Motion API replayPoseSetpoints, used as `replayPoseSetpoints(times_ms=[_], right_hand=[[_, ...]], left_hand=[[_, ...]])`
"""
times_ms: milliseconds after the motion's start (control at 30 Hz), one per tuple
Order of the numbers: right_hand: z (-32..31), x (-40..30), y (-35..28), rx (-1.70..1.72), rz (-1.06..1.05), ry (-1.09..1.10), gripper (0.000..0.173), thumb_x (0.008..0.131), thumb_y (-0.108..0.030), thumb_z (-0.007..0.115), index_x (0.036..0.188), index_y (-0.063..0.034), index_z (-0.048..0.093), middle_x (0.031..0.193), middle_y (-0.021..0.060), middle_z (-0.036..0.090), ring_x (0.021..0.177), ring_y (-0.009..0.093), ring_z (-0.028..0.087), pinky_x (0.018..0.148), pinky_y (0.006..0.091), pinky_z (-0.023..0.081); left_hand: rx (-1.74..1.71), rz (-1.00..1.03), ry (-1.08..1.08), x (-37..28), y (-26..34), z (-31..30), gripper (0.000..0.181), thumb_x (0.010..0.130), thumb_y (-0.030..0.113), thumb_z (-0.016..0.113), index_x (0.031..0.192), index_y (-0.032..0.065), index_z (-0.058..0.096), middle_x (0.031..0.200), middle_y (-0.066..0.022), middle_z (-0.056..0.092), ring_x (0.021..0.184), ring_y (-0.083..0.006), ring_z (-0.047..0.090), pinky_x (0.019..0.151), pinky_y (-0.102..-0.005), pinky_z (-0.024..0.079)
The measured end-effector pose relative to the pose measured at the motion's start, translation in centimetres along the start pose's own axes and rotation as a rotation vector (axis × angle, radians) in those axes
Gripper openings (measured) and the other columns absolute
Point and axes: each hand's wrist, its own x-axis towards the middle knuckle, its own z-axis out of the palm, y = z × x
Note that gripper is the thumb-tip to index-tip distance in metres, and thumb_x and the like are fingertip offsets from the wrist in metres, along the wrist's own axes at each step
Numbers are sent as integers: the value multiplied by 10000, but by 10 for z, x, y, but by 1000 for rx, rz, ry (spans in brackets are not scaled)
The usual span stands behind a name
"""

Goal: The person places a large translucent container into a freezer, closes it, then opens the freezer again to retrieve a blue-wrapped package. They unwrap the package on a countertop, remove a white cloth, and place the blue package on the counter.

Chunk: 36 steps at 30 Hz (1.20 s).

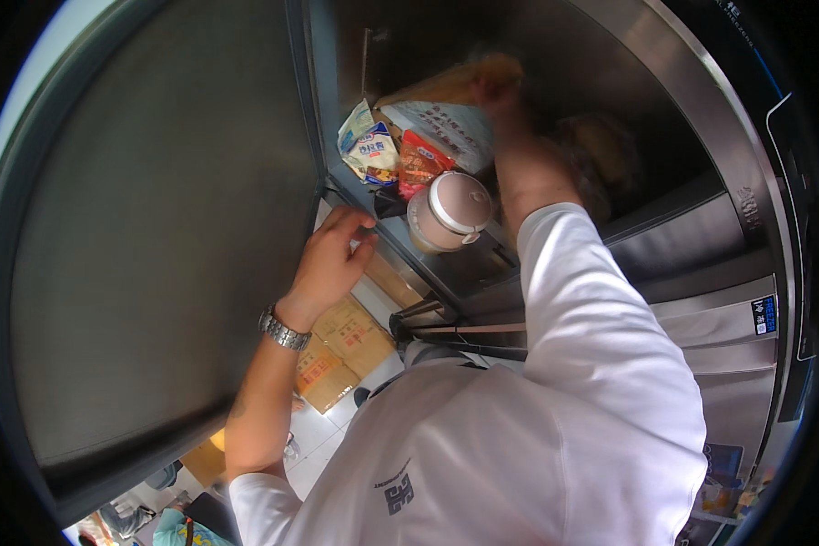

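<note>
My right hand (498, 89) reaches deep into a dark metal freezer or fridge compartment. It is blurred and touches a yellowish-brown bag or package (443, 80); its grip cannot be made out. Below it lies a whitish printed plastic bag (447, 130). Nearer stand a white and blue food pouch (372, 151), a red food pouch (422, 162) and a pinkish lidded container (454, 210) with a white rim. My left hand (338, 256), with a metal watch on the wrist, hangs with bent fingers and nothing held, by the compartment's front edge.
A large open door (157, 225) fills the left side. Cardboard boxes (351, 338) lie on the tiled floor (314, 423) below. A blurred bagged item (600, 150) is at the right inside the compartment. Another person in a light teal top (184, 529) is at lower left.
</note>
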Motion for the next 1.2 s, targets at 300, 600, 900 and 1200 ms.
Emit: replayPoseSetpoints(times_ms=[300,600,900,1200], right_hand=[[21,-85,38,-1487,-1286,151,488,1001,-452,585,1346,-108,591,1319,125,609,1240,258,579,1078,391,455],[19,-22,37,-1692,-1028,573,936,918,-676,629,1579,-66,371,1573,201,448,1439,363,452,1204,481,345],[50,-3,63,-1689,-936,441,1025,915,-728,583,1652,-115,219,1515,347,443,1436,471,426,1177,497,379],[-21,-15,104,-1513,-255,-831,694,878,-454,786,1422,-61,612,1494,146,562,1347,277,530,1160,405,385]], left_hand=[[-26,-13,-35,3,-2,6,201,934,-8,668,1133,12,644,1147,-86,648,922,-182,713,646,-287,546],[-84,-20,-68,8,-7,13,195,934,-99,625,1114,-26,626,1139,-91,618,890,-154,687,744,-269,553],[-58,-17,-59,14,-1,22,183,921,-57,665,1094,2,641,1100,-78,640,840,-150,655,700,-280,535],[-52,-19,-77,10,-8,16,196,925,-56,664,1113,-3,646,1161,-95,642,892,-162,712,688,-276,553]])
